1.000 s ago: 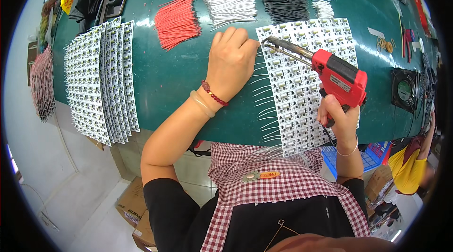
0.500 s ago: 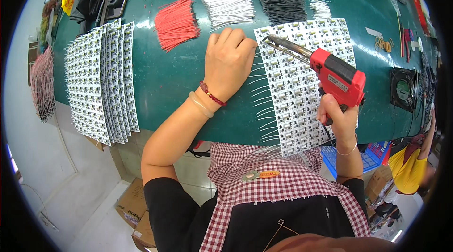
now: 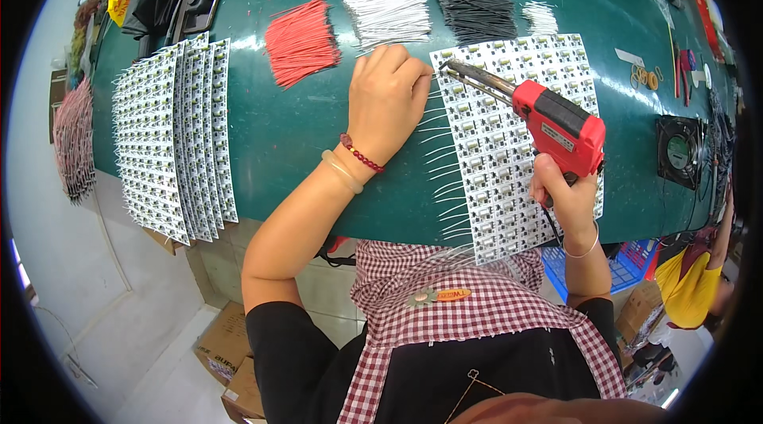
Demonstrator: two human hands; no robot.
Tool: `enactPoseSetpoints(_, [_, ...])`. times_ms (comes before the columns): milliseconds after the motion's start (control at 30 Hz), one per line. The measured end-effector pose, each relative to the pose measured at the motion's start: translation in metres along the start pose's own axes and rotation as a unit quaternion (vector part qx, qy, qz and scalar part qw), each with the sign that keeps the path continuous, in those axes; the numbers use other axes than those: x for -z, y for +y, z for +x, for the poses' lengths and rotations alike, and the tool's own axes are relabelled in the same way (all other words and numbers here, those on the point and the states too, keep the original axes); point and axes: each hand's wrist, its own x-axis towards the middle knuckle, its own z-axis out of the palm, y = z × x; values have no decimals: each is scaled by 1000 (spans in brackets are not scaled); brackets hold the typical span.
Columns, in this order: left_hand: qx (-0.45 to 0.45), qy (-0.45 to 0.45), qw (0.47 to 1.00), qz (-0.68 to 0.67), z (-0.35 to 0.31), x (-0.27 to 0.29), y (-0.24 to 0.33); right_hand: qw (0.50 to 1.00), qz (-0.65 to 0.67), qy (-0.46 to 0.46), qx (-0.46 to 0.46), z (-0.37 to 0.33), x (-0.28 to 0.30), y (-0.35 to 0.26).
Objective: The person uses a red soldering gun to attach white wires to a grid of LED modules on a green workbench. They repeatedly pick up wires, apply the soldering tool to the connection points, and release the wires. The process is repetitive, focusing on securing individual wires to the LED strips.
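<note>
Our right hand point(image 3: 571, 195) grips the red iron point(image 3: 559, 131); our left hand point(image 3: 388, 98) looks closed. White wires point(image 3: 450, 186) edge the board point(image 3: 496, 178); its top seems undone.

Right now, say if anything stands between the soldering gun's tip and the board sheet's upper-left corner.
Nothing visible. The right hand holds the soldering gun, tip at that corner; the left hand is beside the board sheet.

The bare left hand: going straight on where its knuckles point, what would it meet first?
The left hand would probably meet the bundle of thin white wires, though the hand's height is unclear.
</note>
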Motion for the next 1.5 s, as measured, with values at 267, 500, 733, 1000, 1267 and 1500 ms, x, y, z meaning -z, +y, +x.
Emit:
enactPoseSetpoints(267, [1, 3, 999, -37, 1, -2, 0, 999, -43, -9, 15, -1, -3, -3])
enactPoseSetpoints(500, [0, 4, 999, -47, 1, -4, -1, 1000, -22, 8, 8, -4, -4, -3])
enactPoseSetpoints(733, [3, 1, 999, -49, 1, -3, -1, 999, -46, -2, 12, -6, -5, -2])
enactPoseSetpoints(1000, [8, 4, 998, -58, 1, -4, 0, 999, 32, 13, 5, -13, 0, 4])
enactPoseSetpoints(1267, [4, 7, 998, -60, 2, -4, 0, 1000, -12, -3, 6, -13, -3, 2])
enactPoseSetpoints(1500, [59, -23, 995, -72, 3, 2, 8, 1000, -8, 10, 14, -17, -4, -2])
